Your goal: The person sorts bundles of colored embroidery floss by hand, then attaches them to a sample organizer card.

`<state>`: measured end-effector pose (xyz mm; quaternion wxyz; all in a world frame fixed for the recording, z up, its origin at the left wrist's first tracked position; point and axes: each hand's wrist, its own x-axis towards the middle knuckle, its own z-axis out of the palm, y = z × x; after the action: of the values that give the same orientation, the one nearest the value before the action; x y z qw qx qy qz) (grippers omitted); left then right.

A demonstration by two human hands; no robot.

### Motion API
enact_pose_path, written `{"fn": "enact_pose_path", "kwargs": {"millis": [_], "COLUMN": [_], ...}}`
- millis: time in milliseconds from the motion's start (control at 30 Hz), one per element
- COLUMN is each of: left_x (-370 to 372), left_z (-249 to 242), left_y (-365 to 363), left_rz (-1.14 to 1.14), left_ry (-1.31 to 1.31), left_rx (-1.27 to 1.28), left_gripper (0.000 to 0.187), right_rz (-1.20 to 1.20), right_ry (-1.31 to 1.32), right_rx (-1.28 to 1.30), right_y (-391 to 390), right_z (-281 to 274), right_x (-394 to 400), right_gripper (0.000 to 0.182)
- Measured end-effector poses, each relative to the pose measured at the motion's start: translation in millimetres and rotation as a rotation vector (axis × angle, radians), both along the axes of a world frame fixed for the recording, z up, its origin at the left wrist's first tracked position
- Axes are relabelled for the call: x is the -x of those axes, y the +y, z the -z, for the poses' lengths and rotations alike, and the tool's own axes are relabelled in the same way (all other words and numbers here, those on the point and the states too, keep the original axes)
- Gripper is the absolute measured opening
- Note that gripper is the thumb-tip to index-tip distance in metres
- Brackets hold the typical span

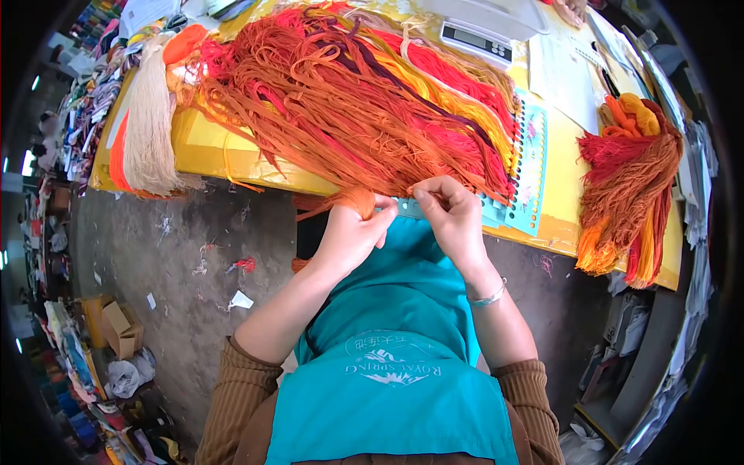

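Near the table's front edge, my left hand (350,236) is closed round a bundle of orange thread (358,200), with loose strands trailing off to its left. My right hand (452,217) pinches an orange thread between thumb and forefinger, its fingertips right at the edge of the thread pile. Between the two hands shows part of a light blue card (412,208). Just beyond them, a large heap of rust-orange thread (333,101) lies across the table, mixed with red, yellow and dark purple strands. A punched light blue card (532,174) with holes along its edges lies right of the heap.
On the yellow table (225,159), a cream thread hank (149,124) hangs over the left edge. A digital scale (477,40) and paper sheets (559,77) lie at the back. Another red-and-orange thread bundle (629,186) is at right. A cardboard box (122,329) stands on the floor.
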<state>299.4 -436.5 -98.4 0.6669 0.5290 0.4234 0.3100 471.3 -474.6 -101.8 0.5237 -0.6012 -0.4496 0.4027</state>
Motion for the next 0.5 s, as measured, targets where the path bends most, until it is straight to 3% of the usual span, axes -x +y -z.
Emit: {"fn": "enact_pose_path", "kwargs": {"millis": [167,433,500], "left_x": [-12,-8,-8], "left_z": [3,2,-5], "left_y": [5,9,9], "left_rz": [-0.014,-0.080,-0.073], "left_ry": [0.112,0.059,0.037], "left_rx": [0.051,-0.033,0.034], "left_gripper": [0.009,0.006,0.005], "right_rz": [-0.032,-0.086,-0.098], "right_ry": [-0.010,-0.081,-0.205], "right_rx": [0.004,0.053,0.080], "right_y": [1,1,1], "right_z": [1,-8,-9], "right_x": [-1,-2,-1], "right_gripper": [0.007,0.006,0.008]}}
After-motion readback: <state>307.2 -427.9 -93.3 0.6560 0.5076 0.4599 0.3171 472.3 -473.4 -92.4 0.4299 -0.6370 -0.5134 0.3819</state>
